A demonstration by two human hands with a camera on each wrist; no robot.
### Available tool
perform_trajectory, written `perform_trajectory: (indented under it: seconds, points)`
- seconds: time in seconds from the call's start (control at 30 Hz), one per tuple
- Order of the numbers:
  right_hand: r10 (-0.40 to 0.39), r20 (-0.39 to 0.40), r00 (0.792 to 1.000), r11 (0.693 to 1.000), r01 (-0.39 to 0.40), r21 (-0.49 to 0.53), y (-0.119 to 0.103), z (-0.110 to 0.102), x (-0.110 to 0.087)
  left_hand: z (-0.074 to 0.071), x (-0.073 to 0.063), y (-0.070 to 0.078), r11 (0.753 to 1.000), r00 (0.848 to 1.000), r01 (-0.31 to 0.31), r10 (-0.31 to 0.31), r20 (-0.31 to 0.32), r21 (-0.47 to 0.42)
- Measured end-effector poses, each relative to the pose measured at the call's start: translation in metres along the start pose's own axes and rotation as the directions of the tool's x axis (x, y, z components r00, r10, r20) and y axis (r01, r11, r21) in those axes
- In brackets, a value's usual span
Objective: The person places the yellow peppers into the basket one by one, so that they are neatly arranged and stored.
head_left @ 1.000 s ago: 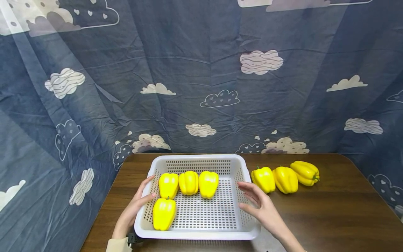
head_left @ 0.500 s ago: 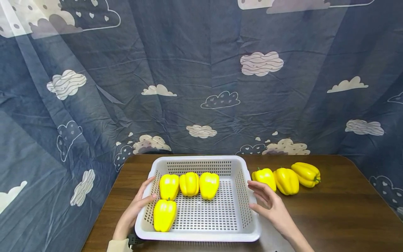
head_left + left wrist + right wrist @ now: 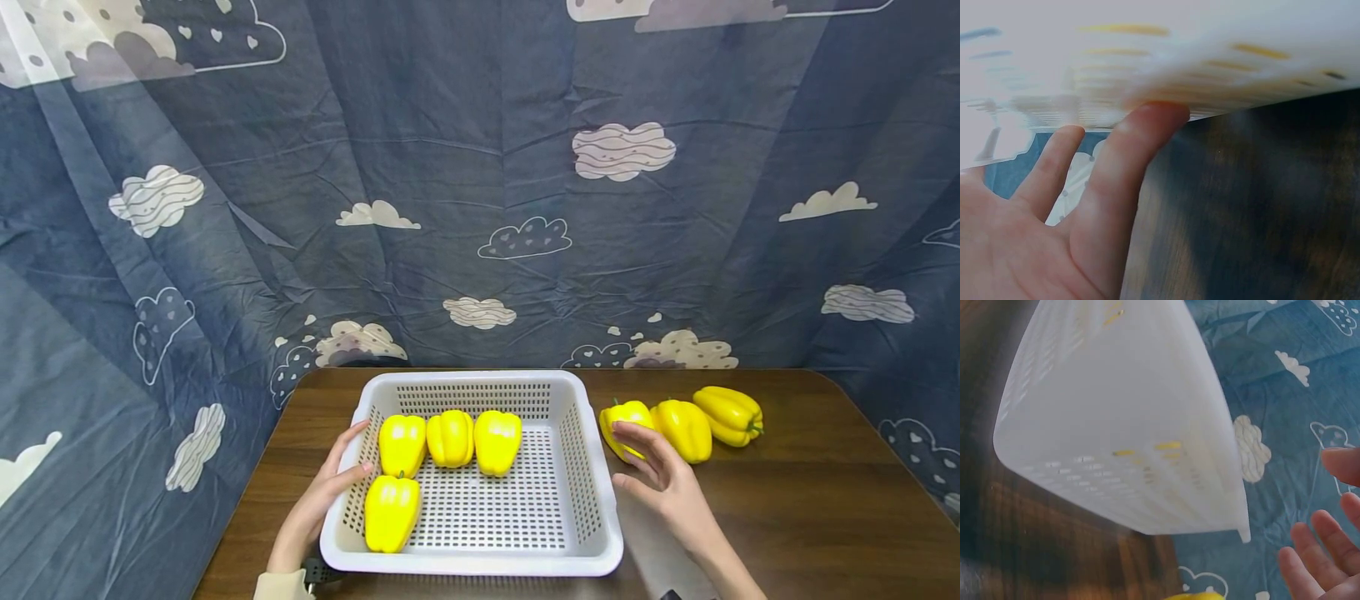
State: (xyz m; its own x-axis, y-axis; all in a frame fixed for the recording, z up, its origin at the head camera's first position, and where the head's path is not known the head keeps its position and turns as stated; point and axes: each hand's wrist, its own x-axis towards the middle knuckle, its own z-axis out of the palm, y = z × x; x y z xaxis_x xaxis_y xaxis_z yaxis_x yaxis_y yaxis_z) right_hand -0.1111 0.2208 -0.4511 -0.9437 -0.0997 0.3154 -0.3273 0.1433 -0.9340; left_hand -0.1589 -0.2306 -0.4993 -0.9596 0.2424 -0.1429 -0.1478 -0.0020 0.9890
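Three peppers (image 3: 683, 429) lie just beyond the nearer, loosely spread, empty right hand (image 3: 672, 487), while the left hand (image 3: 318, 493) rests uncurled against the basket (image 3: 472, 563)

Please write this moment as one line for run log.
left hand: touches left side of basket | right hand: apart from basket, holding nothing | in basket: four yellow peppers | on table: three yellow peppers
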Motion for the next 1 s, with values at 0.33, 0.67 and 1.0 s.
perform_trajectory:
  seconds: [0.33,0.67,1.0]
  points:
    - [0.010,-0.071,0.997,0.993,-0.018,-0.117,0.011,-0.012,0.002,0.000,0.000,0.000,1.000,1.000,-0.001,0.001,0.003,0.001]
    - [0.032,-0.106,0.994,0.977,-0.053,-0.209,0.021,-0.018,0.005,-0.001,0.000,0.000,1.000,1.000,-0.001,0.001,0.005,-0.008]
    - [0.070,-0.133,0.989,0.961,-0.103,-0.256,0.035,-0.024,0.010,0.000,0.000,0.000,1.000,1.000,0.001,-0.001,0.003,-0.004]
